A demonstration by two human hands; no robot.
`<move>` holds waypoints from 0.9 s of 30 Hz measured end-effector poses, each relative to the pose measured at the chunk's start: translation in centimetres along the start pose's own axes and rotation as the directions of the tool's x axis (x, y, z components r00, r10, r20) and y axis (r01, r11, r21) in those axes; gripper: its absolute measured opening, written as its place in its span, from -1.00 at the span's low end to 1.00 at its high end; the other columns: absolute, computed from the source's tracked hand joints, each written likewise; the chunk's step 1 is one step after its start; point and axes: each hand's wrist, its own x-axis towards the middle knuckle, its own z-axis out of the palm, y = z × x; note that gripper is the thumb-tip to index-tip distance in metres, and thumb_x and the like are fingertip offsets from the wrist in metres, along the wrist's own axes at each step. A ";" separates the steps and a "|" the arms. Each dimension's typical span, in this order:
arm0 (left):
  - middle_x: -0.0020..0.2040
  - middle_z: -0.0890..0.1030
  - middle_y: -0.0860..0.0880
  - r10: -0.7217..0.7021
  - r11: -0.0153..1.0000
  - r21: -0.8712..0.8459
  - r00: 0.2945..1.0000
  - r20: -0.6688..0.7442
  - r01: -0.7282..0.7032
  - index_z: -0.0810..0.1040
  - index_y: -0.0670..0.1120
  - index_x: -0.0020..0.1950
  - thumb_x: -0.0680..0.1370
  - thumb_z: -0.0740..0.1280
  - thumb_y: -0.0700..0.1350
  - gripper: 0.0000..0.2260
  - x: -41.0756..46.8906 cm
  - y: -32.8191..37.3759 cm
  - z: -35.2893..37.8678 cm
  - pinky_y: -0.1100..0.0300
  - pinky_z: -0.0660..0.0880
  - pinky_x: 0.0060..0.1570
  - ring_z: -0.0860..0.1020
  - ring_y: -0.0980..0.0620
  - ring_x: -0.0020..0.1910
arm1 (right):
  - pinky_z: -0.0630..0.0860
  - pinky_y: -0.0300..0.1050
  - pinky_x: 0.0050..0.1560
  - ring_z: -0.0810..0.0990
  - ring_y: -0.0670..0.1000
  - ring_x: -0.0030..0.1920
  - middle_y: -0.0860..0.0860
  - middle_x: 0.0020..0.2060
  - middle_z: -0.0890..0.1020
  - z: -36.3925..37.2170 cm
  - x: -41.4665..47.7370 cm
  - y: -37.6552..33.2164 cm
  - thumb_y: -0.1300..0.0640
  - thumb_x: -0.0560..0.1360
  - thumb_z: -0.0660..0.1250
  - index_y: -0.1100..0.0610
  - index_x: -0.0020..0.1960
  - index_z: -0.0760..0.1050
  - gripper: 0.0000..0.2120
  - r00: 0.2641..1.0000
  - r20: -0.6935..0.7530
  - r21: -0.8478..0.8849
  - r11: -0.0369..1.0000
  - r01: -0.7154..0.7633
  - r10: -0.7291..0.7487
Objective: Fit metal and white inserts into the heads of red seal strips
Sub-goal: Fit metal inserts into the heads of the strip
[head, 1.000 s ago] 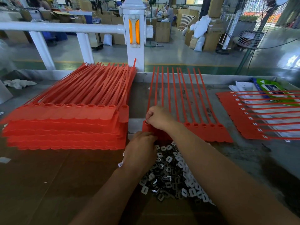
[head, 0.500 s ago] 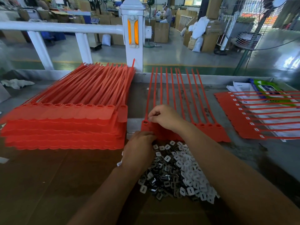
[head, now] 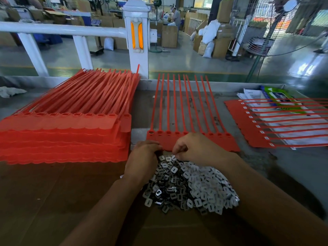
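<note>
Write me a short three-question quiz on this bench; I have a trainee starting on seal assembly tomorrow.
1. True or false: the tall stack of red strips lies on the person's left.
2. Where is the pile of inserts? A) between the forearms B) on the white railing C) on the floor
3. Fill in: the finished sheet at right rests partly on ____.

Key: 1 true. 2 A. 3 papers. Both the left hand and right hand sit at the sheet being filled.

Matt red plastic seal strips (head: 186, 107); shiny metal, white plastic inserts (head: 191, 183).
</note>
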 end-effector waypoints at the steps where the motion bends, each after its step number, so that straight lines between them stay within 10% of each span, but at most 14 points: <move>1: 0.17 0.58 -0.05 0.000 1.000 0.008 1.000 0.001 0.000 0.62 -0.13 0.12 0.41 0.18 -0.40 -0.61 0.0 0.0 0.0 0.20 0.30 0.20 0.45 -0.02 0.20 | 0.36 -0.52 -0.22 0.49 -0.24 -0.17 -0.09 -0.10 0.64 0.1 -0.1 0.1 0.19 0.46 0.37 0.10 0.02 0.63 -0.85 1.000 0.003 -0.007 1.000 0.000 0.001; 14: 0.19 0.57 -0.06 0.011 1.000 0.017 1.000 0.004 -0.011 0.61 -0.14 0.13 0.41 0.17 -0.41 -0.60 -0.1 0.1 -0.1 0.17 0.34 0.20 0.44 -0.02 0.21 | 0.42 -0.23 -0.13 0.44 -0.15 -0.16 -0.13 -0.21 0.47 1.1 -0.2 -0.4 0.17 0.45 0.38 0.09 -0.02 0.59 -0.88 1.000 0.015 -0.134 0.991 0.020 -0.018; 27: 0.17 0.58 -0.07 0.018 1.000 0.023 1.000 -0.013 -0.017 0.63 -0.14 0.11 0.41 0.19 -0.40 -0.62 -0.1 0.1 0.0 0.19 0.30 0.18 0.45 -0.04 0.19 | 0.35 -0.48 -0.32 0.45 -0.27 -0.27 -0.24 -0.30 0.46 0.9 -0.1 0.3 0.22 0.47 0.35 0.12 -0.06 0.57 -0.93 1.000 -0.031 0.086 0.996 0.008 -0.005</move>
